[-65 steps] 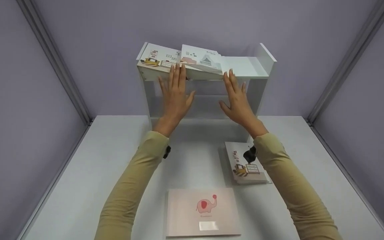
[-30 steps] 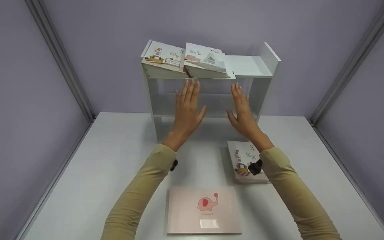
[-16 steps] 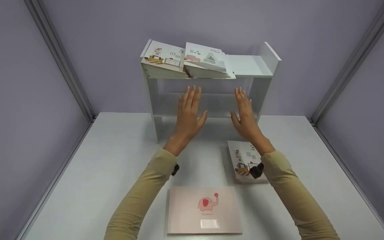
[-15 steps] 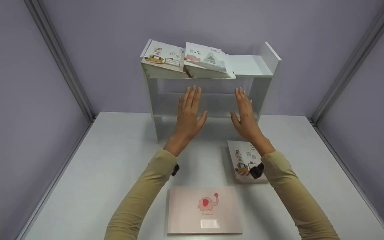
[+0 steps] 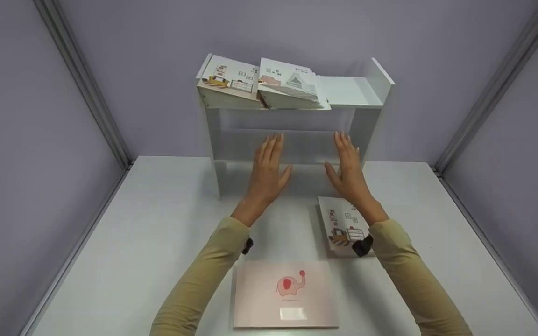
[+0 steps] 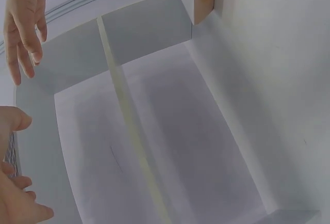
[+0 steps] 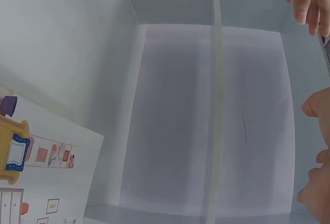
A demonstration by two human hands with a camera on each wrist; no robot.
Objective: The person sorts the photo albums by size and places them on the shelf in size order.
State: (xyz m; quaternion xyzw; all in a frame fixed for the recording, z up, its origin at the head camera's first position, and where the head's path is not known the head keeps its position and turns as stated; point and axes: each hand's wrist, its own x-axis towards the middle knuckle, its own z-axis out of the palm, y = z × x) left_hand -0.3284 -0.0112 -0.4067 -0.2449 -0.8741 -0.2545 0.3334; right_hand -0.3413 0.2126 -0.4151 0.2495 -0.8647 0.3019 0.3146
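Note:
Both hands hover in front of a white shelf unit (image 5: 292,146), below its top board, holding nothing. The left hand (image 5: 266,175) has its fingers straight and its thumb spread inward. Mirroring it, the right hand (image 5: 349,172) also points its fingers up toward the shelf. Above them on the top board, a book with a yellow truck picture (image 5: 231,77) lies slanted at the left. A stack of books with a tent picture (image 5: 292,81) leans beside it, overlapping in this view. In the right wrist view the shelf's middle board (image 7: 218,105) crosses between the side panels.
A pink book with an elephant (image 5: 259,294) lies flat on the white table (image 5: 166,219) near the front. Behind the right forearm lies a stack of picture books (image 5: 339,217), partly covered by it. Grey-purple walls (image 5: 87,28) stand around the table.
The hands have drawn back and down from the front edge of the top board, where the fingertips were at the books. The books on the shelf keep about the same place.

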